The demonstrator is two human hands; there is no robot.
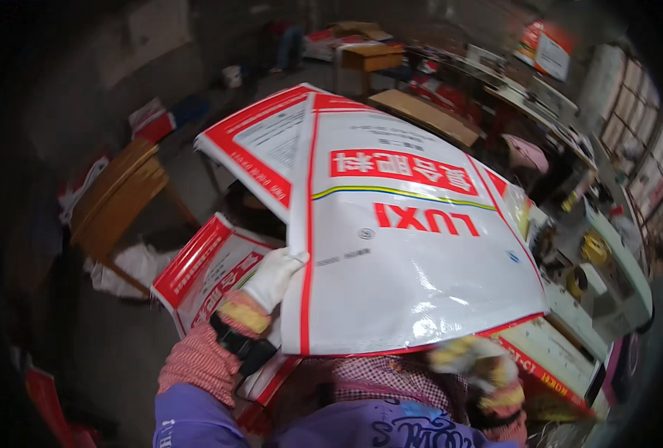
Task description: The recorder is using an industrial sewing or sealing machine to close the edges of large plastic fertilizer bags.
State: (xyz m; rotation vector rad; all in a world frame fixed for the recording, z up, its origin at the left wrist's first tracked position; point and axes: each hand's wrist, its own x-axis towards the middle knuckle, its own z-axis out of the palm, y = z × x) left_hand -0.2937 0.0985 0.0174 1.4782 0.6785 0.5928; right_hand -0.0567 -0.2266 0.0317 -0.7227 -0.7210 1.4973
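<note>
Sack up in the air, big and glossy, white with red borders and a yellow-green stripe across it, held out flat in front of the person and tilted away toward the room. Left hand, in a white glove, is clamped on the sack's near left edge, thumb over the top face, fingers underneath; a dark strap wraps that wrist just above a red-checked sleeve. Right hand, in a yellowish glove, sits at the sack's lower right corner, blurred, so I can't tell whether it's gripping or just pressed against the edge. Under the raised sack, down to the left, lies a stack of similar red-and-white sacks. Off to the right, just beside the sack's right edge, stands a pale sewing machine with yellow parts on a counter. A wooden stool stands on the concrete floor well off to the left, with white cloth bunched at its foot. Farther back, a wooden board lies flat.
</note>
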